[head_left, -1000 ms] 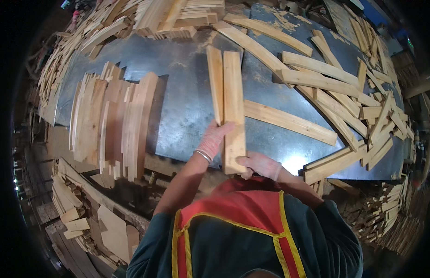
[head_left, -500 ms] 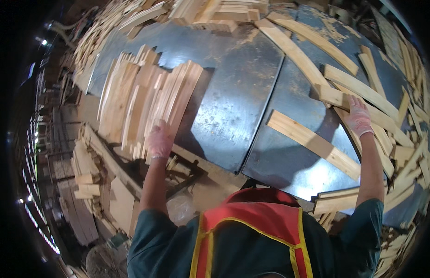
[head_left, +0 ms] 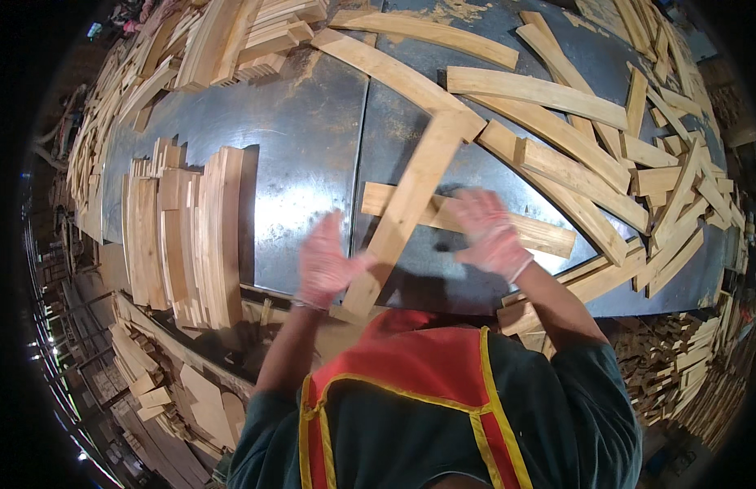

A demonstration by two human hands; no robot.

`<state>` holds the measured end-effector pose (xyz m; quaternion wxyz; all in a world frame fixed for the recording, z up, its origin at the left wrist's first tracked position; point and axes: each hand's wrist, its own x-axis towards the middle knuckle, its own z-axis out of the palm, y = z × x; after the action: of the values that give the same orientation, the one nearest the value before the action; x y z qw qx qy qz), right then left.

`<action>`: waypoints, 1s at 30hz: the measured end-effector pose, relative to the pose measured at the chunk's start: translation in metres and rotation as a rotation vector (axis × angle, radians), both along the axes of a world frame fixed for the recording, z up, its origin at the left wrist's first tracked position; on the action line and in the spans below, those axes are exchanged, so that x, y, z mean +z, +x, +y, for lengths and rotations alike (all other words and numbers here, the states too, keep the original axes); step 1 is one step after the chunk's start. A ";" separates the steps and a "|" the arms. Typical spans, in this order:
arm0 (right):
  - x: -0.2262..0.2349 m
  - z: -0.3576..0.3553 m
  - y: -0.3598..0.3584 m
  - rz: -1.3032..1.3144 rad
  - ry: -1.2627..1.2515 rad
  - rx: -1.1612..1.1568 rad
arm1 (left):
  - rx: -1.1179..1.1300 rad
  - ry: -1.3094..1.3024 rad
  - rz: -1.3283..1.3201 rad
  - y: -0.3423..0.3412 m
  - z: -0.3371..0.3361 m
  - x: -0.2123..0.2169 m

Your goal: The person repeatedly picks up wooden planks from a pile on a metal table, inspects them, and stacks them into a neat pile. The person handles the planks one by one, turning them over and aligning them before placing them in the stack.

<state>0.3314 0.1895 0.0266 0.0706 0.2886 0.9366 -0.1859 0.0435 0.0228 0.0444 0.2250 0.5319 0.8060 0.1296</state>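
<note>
A sorted stack of wooden slats (head_left: 186,236) stands on edge at nine o'clock on the metal table (head_left: 305,138), while a loose heap of slats (head_left: 639,163) from twelve to three o'clock looks unsorted, so most work seems left. The left hand (head_left: 325,265), fingers spread (blurred), touches a long slat (head_left: 406,212) lying diagonally at centre; the right hand (head_left: 490,232), fingers open, rests on the crosswise slat (head_left: 549,235) beneath it.

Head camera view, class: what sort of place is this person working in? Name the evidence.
Probably a woodworking or timber-sorting shop: a metal-topped table strewn with loose wooden slats, a neat stack of slats, and more offcuts heaped below.
</note>
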 end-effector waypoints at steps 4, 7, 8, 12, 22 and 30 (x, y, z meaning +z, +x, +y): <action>-0.026 0.028 0.064 -0.393 -0.116 -0.349 | -0.116 -0.368 0.110 0.060 -0.020 -0.022; -0.011 0.022 0.062 -0.212 -0.375 -0.321 | 0.094 -0.139 -0.219 0.028 -0.042 -0.038; -0.022 0.023 0.075 -0.027 -0.619 -0.391 | 0.254 -0.079 -0.690 0.003 -0.055 -0.043; -0.041 -0.027 0.058 0.479 -1.918 -0.972 | 0.547 0.106 -1.798 -0.068 -0.091 -0.023; -0.056 -0.122 -0.070 0.407 -1.303 -0.752 | 0.191 -0.560 0.726 -0.198 -0.204 -0.009; -0.029 -0.066 0.179 -0.242 0.533 -1.558 | -0.120 0.310 0.565 -0.108 -0.166 -0.071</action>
<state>0.5104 0.1239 -0.0025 -0.0488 0.8793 0.4672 0.0788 -0.0641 -0.1437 -0.0261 -0.0842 0.6212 0.7745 0.0847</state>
